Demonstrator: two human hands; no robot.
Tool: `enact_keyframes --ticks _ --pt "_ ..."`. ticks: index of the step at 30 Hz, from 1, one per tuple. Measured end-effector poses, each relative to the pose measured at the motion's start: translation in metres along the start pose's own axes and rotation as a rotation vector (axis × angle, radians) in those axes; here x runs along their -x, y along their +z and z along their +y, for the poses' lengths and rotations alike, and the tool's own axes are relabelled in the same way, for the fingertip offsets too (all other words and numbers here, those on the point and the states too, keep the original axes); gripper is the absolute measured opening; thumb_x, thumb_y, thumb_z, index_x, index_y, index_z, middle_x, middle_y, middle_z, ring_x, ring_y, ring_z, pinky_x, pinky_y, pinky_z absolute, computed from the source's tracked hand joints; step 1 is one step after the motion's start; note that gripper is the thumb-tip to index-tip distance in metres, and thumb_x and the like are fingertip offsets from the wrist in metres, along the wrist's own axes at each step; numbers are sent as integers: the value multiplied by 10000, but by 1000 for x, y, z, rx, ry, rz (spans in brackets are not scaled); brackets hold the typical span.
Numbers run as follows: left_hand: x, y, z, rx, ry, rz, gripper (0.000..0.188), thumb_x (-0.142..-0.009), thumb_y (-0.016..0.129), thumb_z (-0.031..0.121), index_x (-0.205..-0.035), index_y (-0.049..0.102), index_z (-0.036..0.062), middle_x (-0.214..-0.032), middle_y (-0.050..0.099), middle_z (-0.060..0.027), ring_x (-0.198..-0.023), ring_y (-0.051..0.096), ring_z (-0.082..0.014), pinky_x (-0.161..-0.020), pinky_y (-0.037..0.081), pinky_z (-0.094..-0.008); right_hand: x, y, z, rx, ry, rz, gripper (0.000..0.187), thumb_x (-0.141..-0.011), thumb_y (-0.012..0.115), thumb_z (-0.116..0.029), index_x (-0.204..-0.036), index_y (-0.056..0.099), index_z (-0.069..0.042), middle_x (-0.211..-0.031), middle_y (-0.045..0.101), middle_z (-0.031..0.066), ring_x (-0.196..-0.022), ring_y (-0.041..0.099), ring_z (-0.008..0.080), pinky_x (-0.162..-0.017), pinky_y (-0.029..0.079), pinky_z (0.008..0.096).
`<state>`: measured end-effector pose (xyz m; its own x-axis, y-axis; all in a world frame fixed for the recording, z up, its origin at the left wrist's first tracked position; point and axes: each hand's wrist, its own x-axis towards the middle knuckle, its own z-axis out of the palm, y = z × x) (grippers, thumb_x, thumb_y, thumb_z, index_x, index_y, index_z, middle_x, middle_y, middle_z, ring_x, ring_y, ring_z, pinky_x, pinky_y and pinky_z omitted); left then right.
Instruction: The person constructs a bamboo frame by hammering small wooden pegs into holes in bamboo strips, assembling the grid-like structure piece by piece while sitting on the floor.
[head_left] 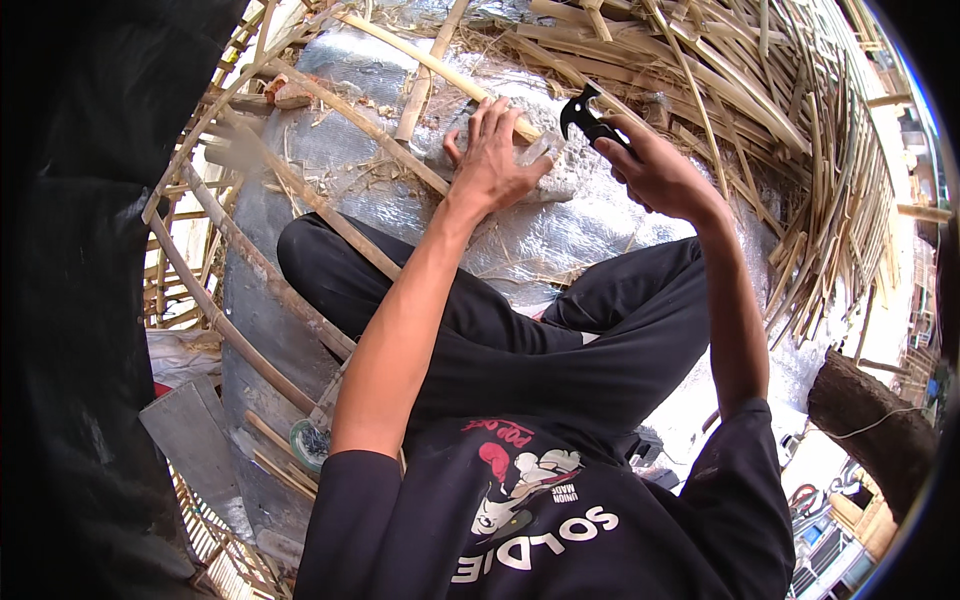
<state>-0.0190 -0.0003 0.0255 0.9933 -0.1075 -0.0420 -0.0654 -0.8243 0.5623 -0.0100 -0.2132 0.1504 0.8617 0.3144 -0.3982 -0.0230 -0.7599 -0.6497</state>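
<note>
My right hand (660, 170) grips the dark handle of a black claw hammer (580, 114), raised just right of my left hand. The fingers of my left hand (492, 165) curl over the near end of a pale bamboo pole (415, 55), which slants in from the upper left. A small clear or whitish piece (540, 148) shows by the left thumb; its kind cannot be made out. Under the pole's end lies a rough grey block of stone or concrete (575, 175). The hammer head is apart from the pole.
Silvery foil sheeting (350, 80) covers the ground under my crossed legs. Split bamboo strips (760, 120) are heaped at the upper right. Several bamboo poles (300, 190) lie on the left, near a roll of tape (309, 442). A thick log (868, 408) stands at the right.
</note>
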Motion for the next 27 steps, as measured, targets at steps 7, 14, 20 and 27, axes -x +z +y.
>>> enact_keyframes --ticks 7,14,20,27 --pt "-3 13 -19 65 72 4 926 -796 701 611 -1534 342 183 -1654 227 -96 -1554 92 -250 -1181 20 -577 -11 62 18 -318 37 98 433 -1056 492 -265 -1347 421 48 -662 553 96 -544 602 188 -496 524 363" --pt "-2 11 -8 36 44 -21 826 -835 655 626 -1516 394 237 -1663 215 -91 -1554 92 -261 -1174 11 -600 -11 88 23 2 -11 288 490 -1050 448 -218 -1415 366 98 -826 650 377 -678 655 507 -654 515 550" --pt "-5 10 -15 127 43 40 655 -866 615 493 -1442 519 196 -1637 296 -108 -1533 174 -272 -1168 38 -607 -6 130 6 206 -32 498 476 -1049 430 -168 -1418 323 113 -861 646 358 -746 647 532 -691 504 576" --pt "-1 7 -9 124 52 90 625 -894 572 452 -1406 540 94 -1608 348 -119 -1519 218 -273 -1177 86 -584 -5 123 7 372 -35 415 526 -1029 460 -135 -1457 278 111 -842 634 369 -693 659 503 -581 502 578"
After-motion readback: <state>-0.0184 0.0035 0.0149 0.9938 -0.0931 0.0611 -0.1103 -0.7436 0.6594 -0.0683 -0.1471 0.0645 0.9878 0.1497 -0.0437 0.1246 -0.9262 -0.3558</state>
